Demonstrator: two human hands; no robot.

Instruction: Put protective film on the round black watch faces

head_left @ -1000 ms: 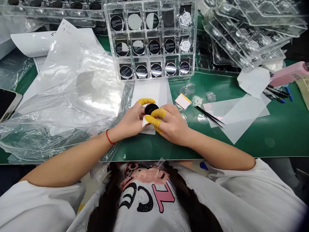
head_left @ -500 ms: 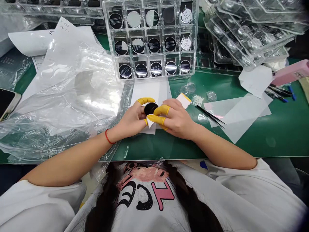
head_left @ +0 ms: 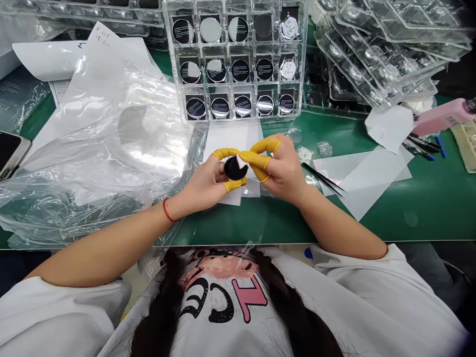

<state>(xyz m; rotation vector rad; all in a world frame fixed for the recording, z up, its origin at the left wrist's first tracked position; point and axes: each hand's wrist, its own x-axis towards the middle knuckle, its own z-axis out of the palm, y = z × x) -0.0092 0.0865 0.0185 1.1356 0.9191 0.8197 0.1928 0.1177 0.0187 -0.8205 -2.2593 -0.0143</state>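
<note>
Between the yellow-covered fingertips of my left hand [head_left: 208, 177] is a round, black watch face [head_left: 234, 169], gripped by its rim and tilted toward me. My right hand [head_left: 280, 166], also in yellow finger cots, pinches a small white wiping cloth [head_left: 242, 161]. The cloth touches the upper right part of the black face. Under both hands lie white paper sheets [head_left: 232, 136] on the green table. Just right of my right hand are black tweezers [head_left: 323, 178] and a small clear round film [head_left: 325, 148].
A clear tray [head_left: 240, 84] of round watch faces stands behind the hands. Crumpled plastic film [head_left: 148, 134] covers the left side, near a phone [head_left: 13, 153]. Stacked clear trays [head_left: 386, 54], a pink bottle [head_left: 444, 118], pens [head_left: 424, 144] and translucent sheets [head_left: 375, 178] are at the right.
My right hand has moved up and right, taking the white cloth from the lower edge of the watch face to its upper right. More of the black face shows now.
</note>
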